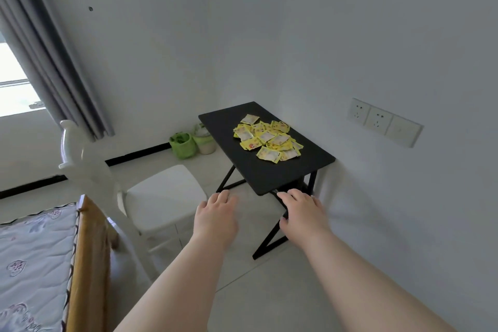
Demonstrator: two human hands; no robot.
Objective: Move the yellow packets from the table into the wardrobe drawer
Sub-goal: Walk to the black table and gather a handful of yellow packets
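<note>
**Both hands out, packets piled on the bench**

My left hand [217, 213] and right hand [301, 213] are stretched out in front of me, palms down, side by side but apart. The fingers [223, 195] of both lie loosely spread and relaxed, and they hold nothing. My right hand hangs just short of the near edge of the black bench [269, 175]. My left is off to the side of it, over the floor.

The yellow packets [266, 139] lie in 1 loose overlapping heap on the far half of the bench, near the wall. Neither hand touches them.

A white chair [164, 194] stands left of the bench. Beyond it, on the floor by the wall, sit a green bag [183, 145] and a pale tub [203, 140]. A bed [32, 250] fills my lower left, a grey curtain [48, 62] hangs at the window, and a row of wall sockets [382, 121] sits to the right.
</note>
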